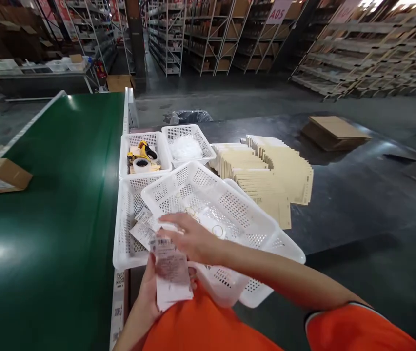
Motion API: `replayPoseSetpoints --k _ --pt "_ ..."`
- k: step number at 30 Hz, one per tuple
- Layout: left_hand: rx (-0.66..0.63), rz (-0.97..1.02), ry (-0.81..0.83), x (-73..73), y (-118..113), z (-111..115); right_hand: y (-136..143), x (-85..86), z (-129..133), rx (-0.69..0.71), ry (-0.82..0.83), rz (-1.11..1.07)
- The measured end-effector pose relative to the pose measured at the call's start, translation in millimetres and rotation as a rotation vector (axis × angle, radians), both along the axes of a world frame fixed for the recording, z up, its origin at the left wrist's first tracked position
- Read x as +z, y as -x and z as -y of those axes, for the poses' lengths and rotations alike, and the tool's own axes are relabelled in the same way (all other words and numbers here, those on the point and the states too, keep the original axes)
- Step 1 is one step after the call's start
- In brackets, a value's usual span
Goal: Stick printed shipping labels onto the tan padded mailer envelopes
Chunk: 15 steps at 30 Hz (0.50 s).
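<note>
A stack of printed paper slips (173, 275) is held in my left hand (148, 292), its fingers wrapped round the stack's sides low in the view. My right hand (193, 239) lies over the top end of the stack, fingers bent onto the upper slips. Just beyond, more slips (142, 231) lie in a white perforated basket (122, 243) at the left. Beside my right hand, a larger white basket (237, 209) sits tilted over other baskets and holds rubber bands (218, 231) and a white paper.
A green conveyor (57, 204) runs along the left, carrying a cardboard box (1, 175). Behind are a basket with tape and a yellow-black dispenser (147, 151), and a basket of white material (186, 147). Yellow envelopes (266, 185) and flat cardboard (334, 131) lie on the dark table (357, 190).
</note>
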<state>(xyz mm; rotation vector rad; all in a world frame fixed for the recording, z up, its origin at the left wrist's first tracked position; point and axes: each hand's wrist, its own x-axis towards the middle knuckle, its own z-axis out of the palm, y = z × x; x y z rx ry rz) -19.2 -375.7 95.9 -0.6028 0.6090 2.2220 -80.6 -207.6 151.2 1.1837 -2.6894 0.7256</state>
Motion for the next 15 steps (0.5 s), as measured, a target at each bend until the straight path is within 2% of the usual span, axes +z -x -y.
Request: replayPoseSetpoints --k 2,4,6,9,12,15 --pt "-0.064 0.022 -0.090 -2.1 -5 7 14 -19.6 -17 -0.268 -0.100 0.176" --pt "-0.112 0.045 -0.149 -3.2 -12 14 23 -43.2 -33 -0.447 -0.377 0.383" --pt "-0.129 0.059 -0.153 -3.3 -20 21 23 -68.6 -43 -0.522 -0.605 0.528" --pt "-0.121 0.058 -0.140 -2.0 -28 27 13 -99.9 -48 -0.539 -0.690 0.583" --pt "-0.079 0.065 -0.127 0.1 -30 29 8 -109.9 -53 -0.556 -0.702 0.596" --pt "-0.066 0.081 -0.109 1.7 -27 29 15 -96.5 -66 -0.537 -0.688 0.628"
